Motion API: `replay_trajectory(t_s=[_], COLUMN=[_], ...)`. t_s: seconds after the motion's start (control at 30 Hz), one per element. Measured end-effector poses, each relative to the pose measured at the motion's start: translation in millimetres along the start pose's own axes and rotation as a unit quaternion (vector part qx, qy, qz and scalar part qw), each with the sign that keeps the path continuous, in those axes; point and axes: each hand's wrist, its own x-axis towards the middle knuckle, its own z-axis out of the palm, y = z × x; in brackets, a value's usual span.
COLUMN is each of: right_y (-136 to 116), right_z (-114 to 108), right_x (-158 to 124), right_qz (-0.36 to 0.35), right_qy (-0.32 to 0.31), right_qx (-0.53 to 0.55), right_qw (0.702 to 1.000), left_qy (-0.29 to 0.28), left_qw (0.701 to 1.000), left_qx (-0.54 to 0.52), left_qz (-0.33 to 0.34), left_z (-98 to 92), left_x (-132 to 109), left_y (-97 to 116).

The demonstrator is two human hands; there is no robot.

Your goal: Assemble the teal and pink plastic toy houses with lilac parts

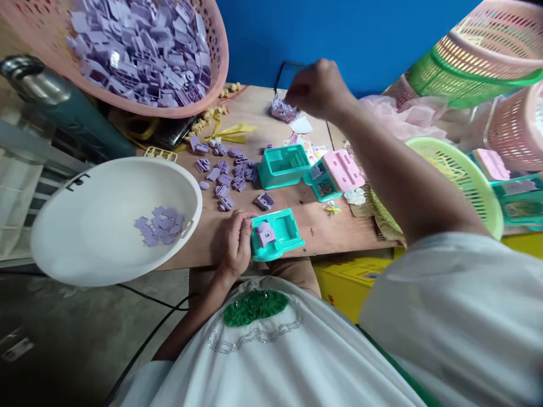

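At the table's front edge my left hand [238, 240] grips the left end of a teal plastic tray-like part [285, 230]. A small purple plastic piece [266, 234] sits in that part's left side. My right hand [316, 87] is raised at the far side of the table, fingers curled down above a clear bag of small purple bits [284, 109]; whether they hold anything is hidden. Between my hands stands an open teal box [283, 167]. Beside it, a second teal box [324, 183] has a pink piece [343, 170] against it. Loose purple pieces [224, 180] lie to the left.
A white bowl [97, 220] with flat purple pieces juts over the left table edge. Behind it are a green bottle [68, 107] and a pink basket [221, 51] heaped with purple parts. A yellow-green basket [487, 198] and stacked baskets [453, 85] stand right. A blue panel [339, 34] closes the back.
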Motion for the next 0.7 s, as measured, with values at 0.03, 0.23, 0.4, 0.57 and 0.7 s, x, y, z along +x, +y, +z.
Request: replay_trajectory(t_s=[0.03,0.23,0.4,0.57,0.7], right_y=[-4,-17,-14,-10,-8], right_z=[0,54,88,90,94], right_x=[-36,-239,-284,-294,-303], right_qz=[-0.058,-0.142,-0.115,-0.143,-0.124], right_qy=[-0.016,-0.074,0.084,0.134,0.149], right_qx=[0.002,0.146,0.141,0.130,0.142], right_qw=[0.998,0.976,0.980,0.972,0.971], left_qy=[0.005,-0.003,-0.034,-0.054,-0.055], left_qw=[0.999,0.976,0.961,0.947,0.943], left_qx=[0.009,0.081,0.160,0.186,0.179], left_qz=[0.033,0.202,0.224,0.255,0.276], left_z=[0.9,5.0,8.2,16.4,22.7], left_x=[-1,-8,-18,-25,-26], left_y=[1,6,5,9,12])
